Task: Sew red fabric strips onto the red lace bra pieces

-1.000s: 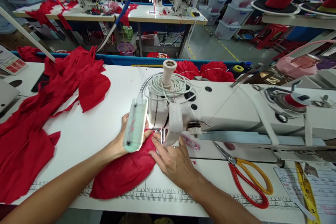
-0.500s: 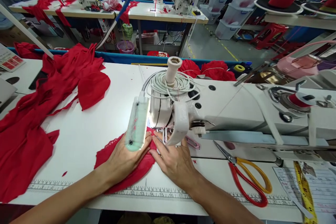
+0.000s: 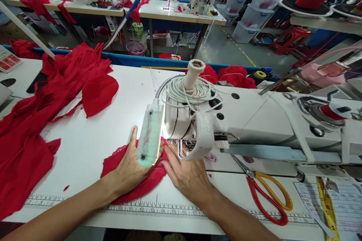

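Note:
A piece of red fabric with a curved edge lies on the white sewing table, its far tip by the needle area of the sewing machine. My left hand lies flat on this fabric, thumb stretched out to the far side; a pale green light guard hides some of its fingers. On the fabric's right edge rest the fingertips of my right hand, stretched out beside the presser foot. The machine head covers part of that hand.
Scissors with red and orange handles lie on the right. A heap of red fabric covers the left side. A ruler strip runs along the front edge. Papers and a yellow tape measure sit at far right.
My left thumb has spread away from the other fingers, toward the far side. The red fabric and my right hand are nearly where they were. The view has shifted slightly.

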The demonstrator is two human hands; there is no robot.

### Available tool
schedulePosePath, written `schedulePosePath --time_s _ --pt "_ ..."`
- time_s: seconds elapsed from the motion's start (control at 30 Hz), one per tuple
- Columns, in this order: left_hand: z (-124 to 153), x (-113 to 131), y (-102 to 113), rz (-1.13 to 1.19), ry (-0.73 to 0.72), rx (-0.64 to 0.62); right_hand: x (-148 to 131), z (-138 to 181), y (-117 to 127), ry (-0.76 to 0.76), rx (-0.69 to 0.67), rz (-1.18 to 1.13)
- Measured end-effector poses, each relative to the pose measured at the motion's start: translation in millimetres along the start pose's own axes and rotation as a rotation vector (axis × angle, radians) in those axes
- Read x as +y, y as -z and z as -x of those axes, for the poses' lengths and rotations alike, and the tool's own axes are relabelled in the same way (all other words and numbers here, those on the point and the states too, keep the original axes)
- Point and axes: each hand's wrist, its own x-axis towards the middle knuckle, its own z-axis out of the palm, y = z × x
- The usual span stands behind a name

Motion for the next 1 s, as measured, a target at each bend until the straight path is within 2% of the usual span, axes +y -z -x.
schedulePosePath --time_s 0.27,0.57,0.77,0.87,1.0 --pt "-1 -12 -8 -0.030 -0.026 0.066 0 0 0 -0.047 0.005 0.011" --pt "-16 -9 9 -0.096 0.007 -0.053 2 -2 0 -0.071 0.072 0.073" --pt "-15 -13 2 -0.032 -0.009 0.036 2 -2 1 -0.089 0.047 0.031" --pt "-14 -16 -3 -0.024 -0.002 0.006 3 -1 2 -0.109 0.031 0.003" --pt "-12 -19 -9 -0.014 0.022 0.025 4 -1 4 -0.102 -0.059 -0.022"
